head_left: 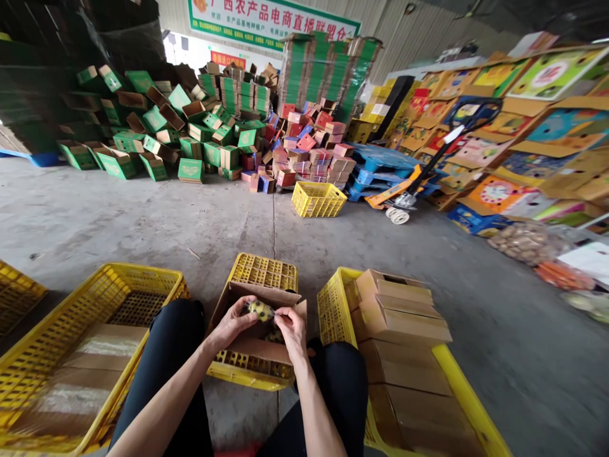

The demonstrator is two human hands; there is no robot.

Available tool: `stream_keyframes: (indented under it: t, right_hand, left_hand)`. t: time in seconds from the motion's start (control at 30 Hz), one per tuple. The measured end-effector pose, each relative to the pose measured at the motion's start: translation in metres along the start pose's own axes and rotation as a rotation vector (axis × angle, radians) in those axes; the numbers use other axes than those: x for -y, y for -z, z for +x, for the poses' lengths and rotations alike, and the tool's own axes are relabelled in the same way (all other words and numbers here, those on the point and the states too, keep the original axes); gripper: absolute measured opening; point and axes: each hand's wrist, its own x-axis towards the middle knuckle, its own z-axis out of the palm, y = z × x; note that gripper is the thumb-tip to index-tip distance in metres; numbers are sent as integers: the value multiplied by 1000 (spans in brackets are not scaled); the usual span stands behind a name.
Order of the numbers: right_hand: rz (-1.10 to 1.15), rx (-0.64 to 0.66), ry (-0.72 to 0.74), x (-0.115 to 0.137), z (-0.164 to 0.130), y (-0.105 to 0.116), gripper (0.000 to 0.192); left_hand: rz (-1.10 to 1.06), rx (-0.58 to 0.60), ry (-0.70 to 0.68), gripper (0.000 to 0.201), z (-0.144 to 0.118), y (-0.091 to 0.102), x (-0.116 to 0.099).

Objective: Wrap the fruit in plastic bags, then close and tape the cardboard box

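My left hand (236,320) is closed round one end of a small yellow, dark-spotted item (261,310), possibly wrapped; its kind is unclear. At the item's other end, the fingers of my right hand (291,329) pinch together. Both hands are over an open cardboard box (259,348) between my knees. Inside the box, more dark-and-yellow contents show partly beneath my fingers. The box rests on an upturned yellow plastic crate (264,270), whose perforated surface shows in front of and behind it.
Closed cardboard boxes lie in a yellow crate (183,285) on my left. Another yellow crate (335,304) on my right holds several brown boxes (404,368). Ahead stand a small yellow crate (318,200), heaped green cartons (190,170), blue pallets (380,162) and a pallet jack (404,193).
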Motion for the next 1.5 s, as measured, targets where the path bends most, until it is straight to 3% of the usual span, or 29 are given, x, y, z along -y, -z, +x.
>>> stream_keyframes:
  t: [0.23, 0.4, 0.53, 0.7, 0.9, 1.07, 1.23, 1.4, 1.5]
  right_hand:
    - [69, 3, 122, -10, 3, -2, 18]
    - [69, 49, 122, -7, 2, -2, 19]
    - [19, 32, 47, -3, 1, -1, 21]
    - [261, 13, -171, -2, -3, -2, 32]
    - [368, 74, -352, -1, -8, -3, 62]
    - [297, 65, -262, 0, -6, -1, 59]
    - [182, 54, -172, -6, -3, -1, 55]
    - [82, 61, -161, -21, 0, -4, 50]
    - [-165, 55, -99, -31, 4, -3, 41]
  left_hand:
    - [92, 15, -26, 78, 1, 3, 5]
    - [96, -37, -2, 70, 1, 1, 4]
    - [201, -46, -103, 64, 2, 6, 4]
    - [271, -38, -151, 64, 5, 11, 5]
    - [264, -5, -181, 89, 3, 9, 4]
    - [287, 67, -140, 89, 1, 10, 8]
    - [345, 66, -88, 87, 2, 10, 9]
    - [654, 39, -133, 53, 7, 16, 2]
    - [887, -56, -226, 49, 10, 26, 3]
